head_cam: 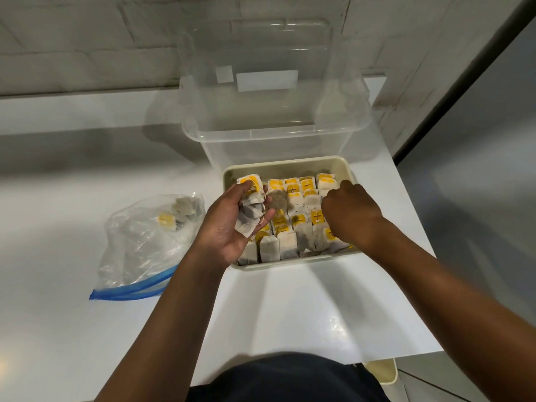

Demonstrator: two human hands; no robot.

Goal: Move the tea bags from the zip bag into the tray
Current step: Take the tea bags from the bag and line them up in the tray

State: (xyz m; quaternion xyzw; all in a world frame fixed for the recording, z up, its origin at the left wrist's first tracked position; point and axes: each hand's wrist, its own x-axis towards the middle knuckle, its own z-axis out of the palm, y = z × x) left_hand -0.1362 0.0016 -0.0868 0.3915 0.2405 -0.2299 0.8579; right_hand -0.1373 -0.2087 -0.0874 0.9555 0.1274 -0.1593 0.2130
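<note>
The left hand (229,224) grips a bunch of tea bags (251,207) over the tray (342,165); the right hand (349,214), fingers curled down, works among the packed rows, though its grasp is hidden. Slot bags upright into gaps, tags up. Left on the bench (290,314) lies the zip bag (139,248), a few bags inside.
</note>
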